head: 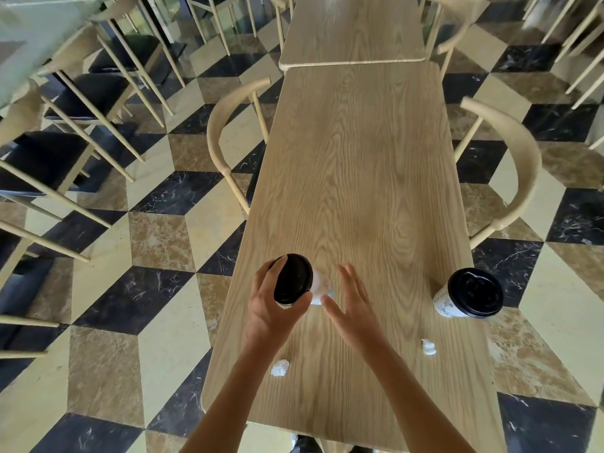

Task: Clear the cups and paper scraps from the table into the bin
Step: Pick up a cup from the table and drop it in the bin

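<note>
My left grip (273, 305) clasps a lidded cup (293, 278) near the surface's (359, 174) left edge; my right grip (351, 300) hovers beside it, released.

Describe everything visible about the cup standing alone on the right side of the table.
The cup is a white paper takeaway cup with dark printed markings on its wall and a black plastic lid pressed on. It stands upright near the right edge of the wooden table, touched by neither hand. A crumpled paper scrap lies apart from it, nearer the person.
</note>
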A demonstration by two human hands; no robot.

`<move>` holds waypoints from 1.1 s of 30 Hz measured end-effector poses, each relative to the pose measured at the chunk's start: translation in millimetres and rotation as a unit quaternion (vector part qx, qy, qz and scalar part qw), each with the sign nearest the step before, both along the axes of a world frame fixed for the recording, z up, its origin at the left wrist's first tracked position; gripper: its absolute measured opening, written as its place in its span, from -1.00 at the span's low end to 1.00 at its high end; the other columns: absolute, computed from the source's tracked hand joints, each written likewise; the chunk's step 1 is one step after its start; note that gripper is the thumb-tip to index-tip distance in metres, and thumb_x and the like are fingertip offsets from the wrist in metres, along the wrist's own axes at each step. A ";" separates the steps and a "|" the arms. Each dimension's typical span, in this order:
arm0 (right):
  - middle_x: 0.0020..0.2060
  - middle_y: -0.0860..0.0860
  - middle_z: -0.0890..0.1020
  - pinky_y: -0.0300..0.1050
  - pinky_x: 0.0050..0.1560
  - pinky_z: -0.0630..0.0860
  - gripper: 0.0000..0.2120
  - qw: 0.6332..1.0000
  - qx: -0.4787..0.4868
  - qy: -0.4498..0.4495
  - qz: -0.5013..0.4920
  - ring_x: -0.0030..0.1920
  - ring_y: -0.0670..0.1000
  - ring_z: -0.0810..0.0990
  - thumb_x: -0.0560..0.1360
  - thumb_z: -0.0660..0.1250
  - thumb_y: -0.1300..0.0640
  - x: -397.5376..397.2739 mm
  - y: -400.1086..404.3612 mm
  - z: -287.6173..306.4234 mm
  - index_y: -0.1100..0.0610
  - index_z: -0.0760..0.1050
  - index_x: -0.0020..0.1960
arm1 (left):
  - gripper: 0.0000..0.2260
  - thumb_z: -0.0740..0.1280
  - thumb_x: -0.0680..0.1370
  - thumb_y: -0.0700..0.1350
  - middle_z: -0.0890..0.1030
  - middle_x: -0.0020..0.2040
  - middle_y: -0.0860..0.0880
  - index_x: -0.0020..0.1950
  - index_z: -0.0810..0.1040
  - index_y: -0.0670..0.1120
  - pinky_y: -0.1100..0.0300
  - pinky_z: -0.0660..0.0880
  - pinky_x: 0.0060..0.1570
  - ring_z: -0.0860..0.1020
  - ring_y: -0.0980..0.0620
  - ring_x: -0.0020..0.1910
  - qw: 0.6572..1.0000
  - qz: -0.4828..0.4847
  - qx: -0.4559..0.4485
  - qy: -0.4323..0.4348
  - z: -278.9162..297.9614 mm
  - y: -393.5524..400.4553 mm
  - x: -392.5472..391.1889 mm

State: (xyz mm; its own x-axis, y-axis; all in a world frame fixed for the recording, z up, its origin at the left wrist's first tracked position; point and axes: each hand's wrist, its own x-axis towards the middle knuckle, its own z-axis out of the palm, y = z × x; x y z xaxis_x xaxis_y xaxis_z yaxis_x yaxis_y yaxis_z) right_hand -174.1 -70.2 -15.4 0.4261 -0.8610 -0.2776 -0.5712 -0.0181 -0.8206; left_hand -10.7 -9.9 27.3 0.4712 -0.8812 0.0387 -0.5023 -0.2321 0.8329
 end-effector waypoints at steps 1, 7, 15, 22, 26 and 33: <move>0.63 -0.11 -0.07 0.05 0.57 0.05 -0.27 1.000 0.006 -0.010 -0.010 0.62 -0.08 -0.05 0.55 0.12 -0.32 -1.0 0.1 2.2 -0.16 -0.11 0.59 | -0.37 0.43 0.37 0.09 0.48 0.32 0.10 0.44 0.43 0.07 0.50 0.43 0.18 0.44 0.34 0.30 1.000 0.001 -0.005 0.009 4.6 0.8 -2.6; 0.39 -0.18 0.48 -0.09 0.39 0.43 -0.24 0.988 0.092 -0.087 -0.092 0.45 -0.04 0.44 0.53 0.33 -0.14 -12.8 6.0 22.1 -0.02 0.05 0.60 | -0.39 0.44 0.37 0.12 0.51 0.27 0.18 0.41 0.42 0.18 0.14 0.56 0.21 0.50 0.24 0.27 0.997 -0.008 -0.020 0.071 28.1 9.1 -17.5; 0.29 -0.16 0.50 -0.40 0.10 0.44 -0.29 0.986 0.049 -0.112 -0.114 0.20 -0.24 0.54 0.53 0.38 -0.09 -45.0 22.8 52.4 0.05 0.18 0.57 | -0.41 0.53 0.44 -0.19 0.54 0.27 0.02 0.44 0.45 -0.04 0.06 0.58 0.22 0.53 0.13 0.27 0.996 -0.031 -0.052 0.066 57.7 21.3 -46.6; 0.42 0.00 0.48 -0.02 0.38 0.43 -0.22 0.979 0.005 -0.136 -0.150 0.41 -0.02 0.46 0.48 0.35 -0.22 -96.7 43.5 84.2 0.09 0.19 0.57 | -0.39 0.48 0.40 0.04 0.52 0.32 0.15 0.44 0.44 0.09 0.04 0.54 0.28 0.51 0.14 0.33 0.982 -0.085 -0.086 0.143 78.5 29.1 -94.0; 0.22 -0.17 0.59 -0.19 0.20 0.51 -0.52 0.968 -0.039 -0.145 -0.200 0.23 -0.24 0.56 0.53 0.37 -0.10 -137.1 59.0 102.7 -0.07 0.38 0.40 | -0.40 0.50 0.39 0.07 0.53 0.33 0.15 0.41 0.44 0.19 -0.04 0.54 0.30 0.52 0.08 0.34 0.969 -0.142 -0.098 0.178 83.3 24.1 -128.6; 0.38 0.03 0.50 -0.02 0.24 0.50 -0.37 0.922 -0.093 -0.064 -0.371 0.28 0.02 0.55 0.55 0.34 -0.12 -237.1 117.5 125.1 0.06 0.27 0.53 | -0.42 0.51 0.41 0.02 0.51 0.39 0.09 0.40 0.45 0.23 -0.14 0.50 0.33 0.51 0.03 0.39 0.917 -0.309 -0.086 0.238 93.0 20.9 -231.0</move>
State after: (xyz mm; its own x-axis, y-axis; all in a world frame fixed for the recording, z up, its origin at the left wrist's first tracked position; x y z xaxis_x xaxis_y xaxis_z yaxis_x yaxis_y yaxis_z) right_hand -411.3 47.3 109.7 -0.2798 -0.9563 -0.0847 -0.3812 0.1917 -0.9044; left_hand -241.7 11.0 120.3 -0.1163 -0.9857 0.1217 -0.0641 0.1297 0.9895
